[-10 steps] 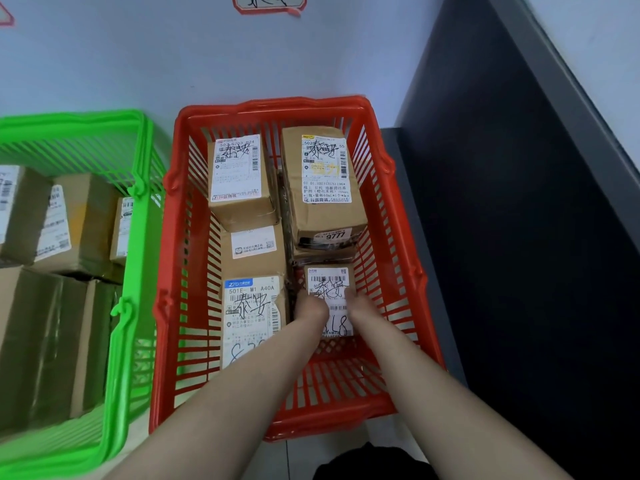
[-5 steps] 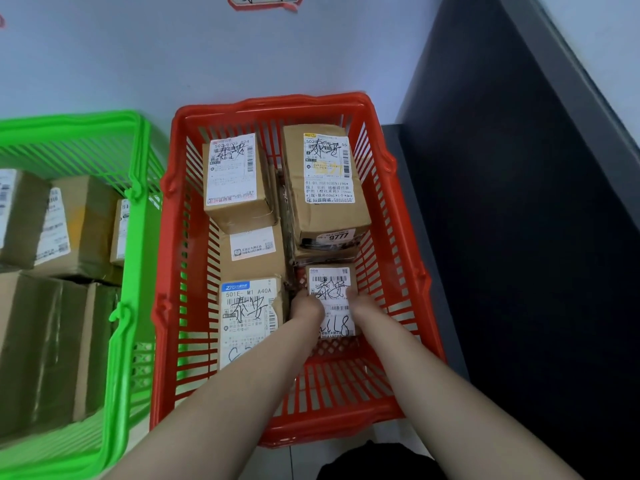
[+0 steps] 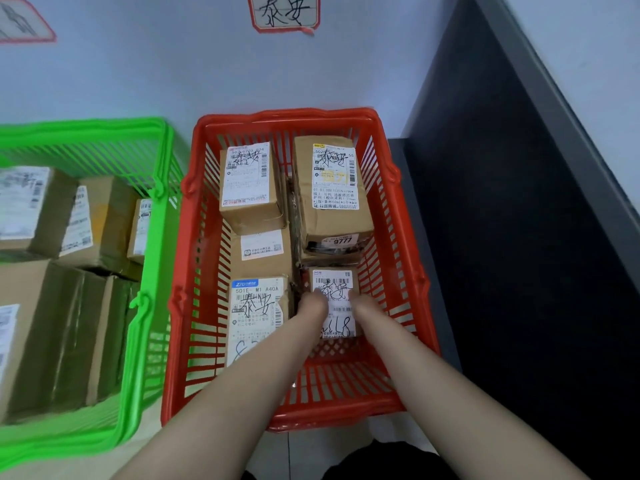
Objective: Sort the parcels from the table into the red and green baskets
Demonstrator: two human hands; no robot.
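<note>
The red basket (image 3: 420, 282) stands on the floor in front of me with several brown parcels in it, all labelled in handwriting. Both my hands reach down to a small parcel with a white label (image 3: 335, 295) at the basket's near right. My left hand (image 3: 311, 306) grips its left edge and my right hand (image 3: 367, 309) grips its right edge. Their fingers curl down its sides and are hidden. Beside it lies a long parcel with a blue-topped label (image 3: 258, 306). The green basket (image 3: 145, 306) stands to the left.
Two taller parcels (image 3: 249, 181) (image 3: 332, 188) fill the far half of the red basket. The green basket holds several cardboard boxes (image 3: 45, 334). A white wall with a handwritten sign (image 3: 284, 12) stands behind, and a dark panel (image 3: 519, 237) rises close on the right.
Both hands stay on the small parcel in the same spot. The view has tilted up a little, showing more of the wall sign.
</note>
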